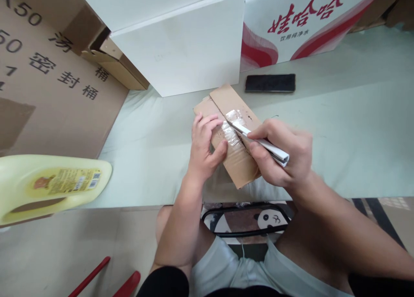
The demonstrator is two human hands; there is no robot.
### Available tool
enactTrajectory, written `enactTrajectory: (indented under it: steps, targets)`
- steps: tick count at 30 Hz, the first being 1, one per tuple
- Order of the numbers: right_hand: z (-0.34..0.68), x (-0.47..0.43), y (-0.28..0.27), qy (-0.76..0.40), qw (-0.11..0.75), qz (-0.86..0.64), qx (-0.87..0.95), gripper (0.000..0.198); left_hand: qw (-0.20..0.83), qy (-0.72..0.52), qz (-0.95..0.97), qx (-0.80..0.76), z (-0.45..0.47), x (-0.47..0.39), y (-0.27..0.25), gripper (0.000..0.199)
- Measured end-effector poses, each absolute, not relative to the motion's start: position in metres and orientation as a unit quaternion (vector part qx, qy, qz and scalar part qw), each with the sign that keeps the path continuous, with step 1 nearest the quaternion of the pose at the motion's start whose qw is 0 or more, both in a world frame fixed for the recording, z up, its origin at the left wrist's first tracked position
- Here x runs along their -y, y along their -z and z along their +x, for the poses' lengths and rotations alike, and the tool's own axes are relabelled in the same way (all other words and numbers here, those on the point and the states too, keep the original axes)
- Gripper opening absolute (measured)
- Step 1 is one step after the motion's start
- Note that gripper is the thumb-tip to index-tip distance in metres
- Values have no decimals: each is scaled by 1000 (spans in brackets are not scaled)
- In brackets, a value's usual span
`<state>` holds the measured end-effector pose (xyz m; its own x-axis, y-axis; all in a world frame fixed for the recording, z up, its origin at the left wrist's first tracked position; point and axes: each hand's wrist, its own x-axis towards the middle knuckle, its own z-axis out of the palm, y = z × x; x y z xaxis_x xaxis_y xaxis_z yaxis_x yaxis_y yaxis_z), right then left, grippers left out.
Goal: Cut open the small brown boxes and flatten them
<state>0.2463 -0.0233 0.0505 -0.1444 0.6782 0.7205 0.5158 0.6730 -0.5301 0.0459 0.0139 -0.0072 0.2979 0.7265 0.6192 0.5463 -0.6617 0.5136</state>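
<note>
A small brown cardboard box point(239, 167) lies at a slant on the pale green tabletop, with clear tape point(233, 134) across its middle seam. My left hand point(207, 146) holds the box at its left side, fingers and thumb bent over its top face. In my right hand point(281, 152) is a white utility knife point(270, 148), gripped between thumb and fingers. Its blade points up and left, and the tip meets the taped seam. Part of the box's right side is hidden behind my right hand.
A dark phone point(270, 83) lies behind the box. White boxes point(194, 55) and a red-and-white carton point(291, 29) stand at the back. Large brown cartons point(64, 107) and a yellow jug point(64, 180) are at left. The table's front edge runs above my lap.
</note>
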Motion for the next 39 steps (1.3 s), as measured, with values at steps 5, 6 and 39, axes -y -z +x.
enactTrajectory:
  steps: [5, 6, 39]
  targets:
    - [248, 25, -48, -73, 543, -385, 743, 11, 106, -434, 801, -398, 46, -14, 6, 41]
    - [248, 26, -47, -74, 548, -382, 740, 11, 105, -430, 803, -399, 45, -14, 6, 41]
    - [255, 38, -61, -169, 584, -408, 681, 11, 101, -400, 802, -432, 40, -12, 4, 48]
